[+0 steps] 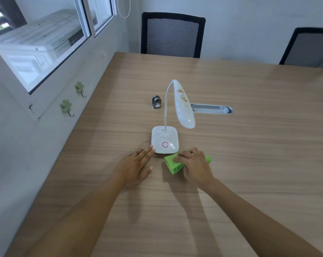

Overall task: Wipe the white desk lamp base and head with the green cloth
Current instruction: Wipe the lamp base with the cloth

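I note the right hand pressed over the green cloth, fingers closing on it, at five o'clock of the lamp base. The left hand lies flat and empty, fingertips touching the base, likely steadying it. Brown specks mark the lamp head.

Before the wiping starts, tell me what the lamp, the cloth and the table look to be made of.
Lamp: glossy white plastic, probably; bright highlights on base and head, with brownish specks on the head.
Green cloth: soft matte fabric, seemingly microfibre; it folds thickly under the right hand.
Table: wood-grain surface, likely laminate; the streaking is very even, with a dull sheen.
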The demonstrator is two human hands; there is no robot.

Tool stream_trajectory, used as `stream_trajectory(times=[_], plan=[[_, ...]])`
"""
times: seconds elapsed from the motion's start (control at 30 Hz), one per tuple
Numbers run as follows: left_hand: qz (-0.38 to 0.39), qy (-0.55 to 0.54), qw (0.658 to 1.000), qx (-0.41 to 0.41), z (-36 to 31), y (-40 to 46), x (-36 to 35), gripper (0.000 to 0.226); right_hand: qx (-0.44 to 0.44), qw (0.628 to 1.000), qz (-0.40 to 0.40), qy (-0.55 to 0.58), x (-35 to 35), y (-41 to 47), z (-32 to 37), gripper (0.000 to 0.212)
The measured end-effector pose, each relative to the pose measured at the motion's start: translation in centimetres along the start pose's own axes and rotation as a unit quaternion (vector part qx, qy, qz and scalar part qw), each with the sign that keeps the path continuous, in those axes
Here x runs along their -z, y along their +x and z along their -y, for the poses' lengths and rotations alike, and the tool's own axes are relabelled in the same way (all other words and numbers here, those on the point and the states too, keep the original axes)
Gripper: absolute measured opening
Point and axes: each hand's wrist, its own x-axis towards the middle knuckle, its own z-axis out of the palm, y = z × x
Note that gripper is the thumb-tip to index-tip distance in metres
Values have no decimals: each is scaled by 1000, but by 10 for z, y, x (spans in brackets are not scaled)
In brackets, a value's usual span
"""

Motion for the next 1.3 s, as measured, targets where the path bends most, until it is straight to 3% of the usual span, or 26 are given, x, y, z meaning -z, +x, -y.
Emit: stream_trajectory(times=[0.13, 0.23, 0.43, 0.63, 0.77, 0.93, 1.1, 1.2, 1.3], plan=[[3, 3, 1000, 3, -3, -1, 1, 67, -78, 996, -25, 43, 12, 25, -1, 51], [5, 10, 1000, 7, -5, -1, 4, 67, -117, 991, 14, 66, 16, 49, 8, 46], [13, 10, 1000, 12, -7, -1, 10, 65, -86, 989, 111, 52, 3, 40, 19, 47], [32, -5, 999, 22, -9, -1, 13, 66, -49, 998, 48, -13, 6, 10, 10, 43], [35, -3, 999, 30, -12, 0, 13, 68, -124, 991, 8, 50, 18, 34, 9, 43], [19, 16, 999, 27, -15, 1, 16, 68, -147, 981, 109, 65, 14, 45, 8, 50], [22, 16, 999, 29, -16, 3, 19, 72, -117, 981, 146, 54, 17, 16, 7, 49], [63, -2, 997, 41, -18, 5, 28, 86, -133, 979, 106, 112, 27, 10, -1, 47], [94, 1, 993, 65, -21, 7, 41, 88, -188, 949, 70, 244, 39, 9, -11, 38]])
